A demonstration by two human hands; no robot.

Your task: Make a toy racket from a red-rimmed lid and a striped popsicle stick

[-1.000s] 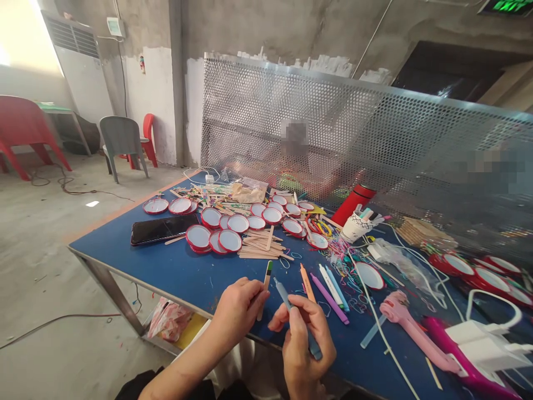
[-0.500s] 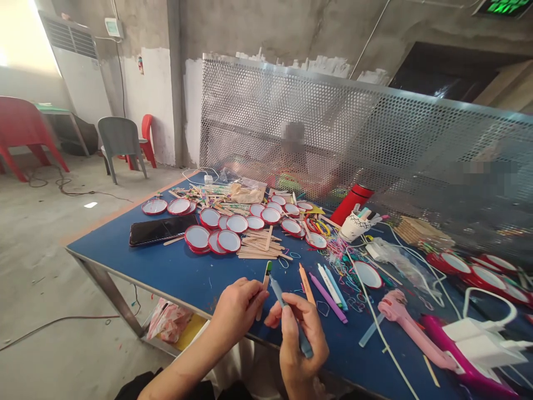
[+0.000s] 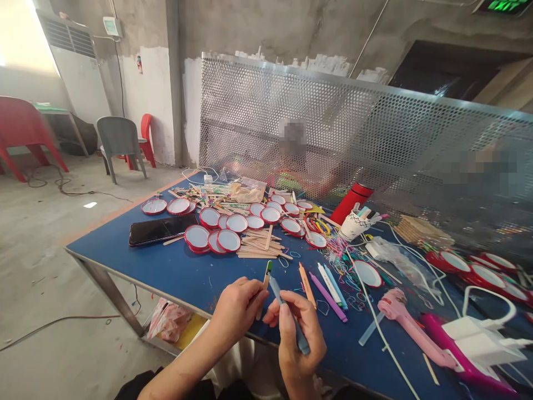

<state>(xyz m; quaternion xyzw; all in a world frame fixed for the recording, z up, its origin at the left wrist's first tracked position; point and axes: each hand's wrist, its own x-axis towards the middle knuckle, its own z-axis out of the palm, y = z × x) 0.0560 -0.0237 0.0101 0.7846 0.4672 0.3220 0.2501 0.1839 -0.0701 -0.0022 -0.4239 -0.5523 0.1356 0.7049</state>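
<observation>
My left hand is closed around a wooden craft stick, which stands nearly upright with its top end coloured green. In my right hand is a blue-grey marker pen, its tip at the green end of the stick. Just right of my hands lie an orange marker, a purple marker and a white marker beside a light blue one. Beyond my hands is a pile of plain craft sticks.
Red-rimmed round lids cover the middle of the blue table, near a black phone. Farther right are a red bottle, a cup of pens, a pink glue gun, cables and a power strip. A perforated metal panel stands behind.
Both hands keep almost the same pose. The marker in my right hand has shifted very slightly left, its tip still by the green end of the stick.
</observation>
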